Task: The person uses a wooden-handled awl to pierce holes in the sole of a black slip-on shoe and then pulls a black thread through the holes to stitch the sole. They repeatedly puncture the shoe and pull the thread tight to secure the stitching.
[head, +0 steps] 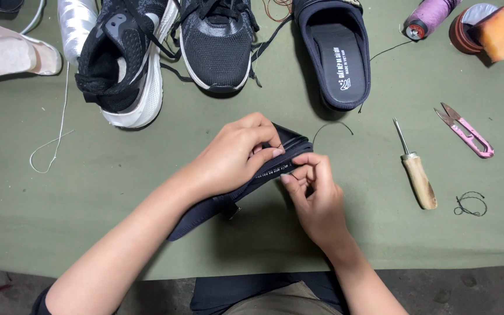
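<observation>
Head view: the left hand (234, 154) clamps the dark slide sandal (246, 184), whose long axis runs from lower left to upper right. The right hand (316, 195) pinches at its edge (fingers closed, perhaps on thread), just beside the left.

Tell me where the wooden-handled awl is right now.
In the head view, the awl lies on the green table to the right of the right hand, between that hand and the pink thread snips.

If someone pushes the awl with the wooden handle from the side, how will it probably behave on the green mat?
The awl has a rounded wooden handle and a thin metal shaft, so it would likely roll rather than slide. It lies flat on the green mat, so it cannot tip. The wide handle probably carries most of the weight, so the tip may swing around.
</observation>
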